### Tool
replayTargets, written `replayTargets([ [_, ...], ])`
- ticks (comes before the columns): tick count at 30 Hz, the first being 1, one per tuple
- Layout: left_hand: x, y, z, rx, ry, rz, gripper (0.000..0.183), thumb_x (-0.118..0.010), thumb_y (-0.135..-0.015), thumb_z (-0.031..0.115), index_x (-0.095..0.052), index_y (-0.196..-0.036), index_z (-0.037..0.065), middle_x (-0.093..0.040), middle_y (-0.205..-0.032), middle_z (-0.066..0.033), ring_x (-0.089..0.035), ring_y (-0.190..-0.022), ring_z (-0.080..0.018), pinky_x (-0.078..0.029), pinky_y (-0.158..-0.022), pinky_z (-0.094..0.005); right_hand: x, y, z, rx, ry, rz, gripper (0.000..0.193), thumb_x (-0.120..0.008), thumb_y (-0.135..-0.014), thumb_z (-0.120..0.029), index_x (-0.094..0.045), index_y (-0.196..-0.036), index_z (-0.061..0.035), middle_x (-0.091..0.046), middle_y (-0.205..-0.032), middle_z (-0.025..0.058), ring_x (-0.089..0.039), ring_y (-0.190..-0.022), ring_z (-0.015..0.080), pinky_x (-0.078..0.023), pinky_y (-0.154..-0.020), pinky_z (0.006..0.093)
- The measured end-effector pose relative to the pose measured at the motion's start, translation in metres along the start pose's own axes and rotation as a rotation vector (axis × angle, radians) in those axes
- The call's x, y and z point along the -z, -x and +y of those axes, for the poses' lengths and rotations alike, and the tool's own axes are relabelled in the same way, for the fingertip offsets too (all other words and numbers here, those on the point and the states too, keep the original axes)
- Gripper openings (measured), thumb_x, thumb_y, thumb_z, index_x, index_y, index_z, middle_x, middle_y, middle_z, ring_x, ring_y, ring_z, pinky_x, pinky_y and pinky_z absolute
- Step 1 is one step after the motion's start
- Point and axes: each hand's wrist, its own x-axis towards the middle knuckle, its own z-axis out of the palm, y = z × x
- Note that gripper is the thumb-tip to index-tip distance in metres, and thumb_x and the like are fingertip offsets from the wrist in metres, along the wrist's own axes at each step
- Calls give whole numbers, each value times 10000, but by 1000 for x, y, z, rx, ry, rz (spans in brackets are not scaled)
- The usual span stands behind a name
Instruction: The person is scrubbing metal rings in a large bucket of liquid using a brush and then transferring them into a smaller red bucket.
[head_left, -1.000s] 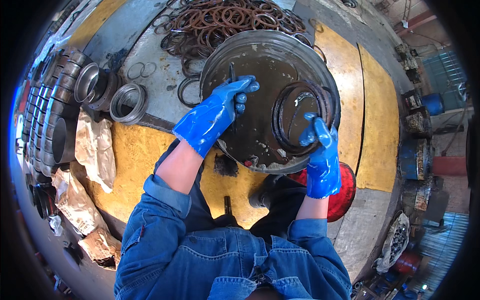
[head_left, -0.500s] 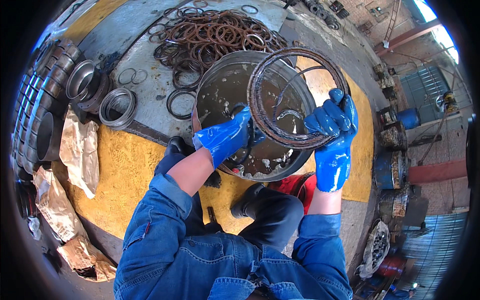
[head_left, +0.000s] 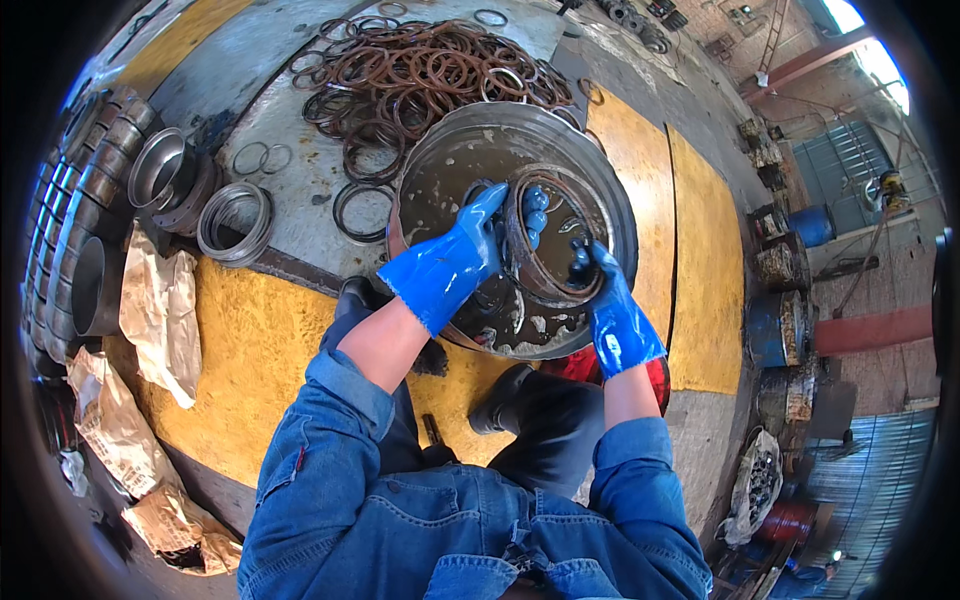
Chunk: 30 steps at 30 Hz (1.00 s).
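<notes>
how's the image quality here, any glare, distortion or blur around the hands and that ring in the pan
Head view: strong fisheye bending, so the yellow floor panels curve toward a black rim; hard sunlight, with wet glare on the round metal pan; the left hand, right hand and the rusty ring they grip are sharp, no motion blur; the upper right corner is blown out.

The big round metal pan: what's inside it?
The pan holds murky liquid. Both gloved hands, left hand and right hand, grip a rusty ring over it. Whatever lies beneath the liquid and hands is hidden.
</notes>
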Motion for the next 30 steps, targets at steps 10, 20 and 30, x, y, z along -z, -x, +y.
replayTargets([
  [10,-5,3,0,-116,-216,344,352,-513,-1050,311,-582,-1255,33,-678,-1204,-192,-665,-1054,-345,-569,-897,-482,-89,47,31,451,950,-23,403,-712,-916,-252,-670,-1219,10,-734,-1029,108,-671,-897,175,-534,-852,313],
  [20,-17,1,6,-98,-237,379,344,-545,-1033,274,-580,-1308,70,-667,-1258,-161,-674,-1080,-295,-597,-863,-433,-98,35,33,335,1109,-156,153,-711,-867,-151,-696,-968,-39,-638,-749,32,-584,-696,107,-492,-647,299],
  [30,5,3,12,-29,-449,450,243,-596,-1004,304,-683,-1117,107,-730,-1007,-13,-598,-687,-93,-432,-490,-226,-83,54,-28,399,473,-33,370,-732,-906,-153,-655,-1210,42,-738,-1050,125,-699,-924,189,-527,-871,309],
])
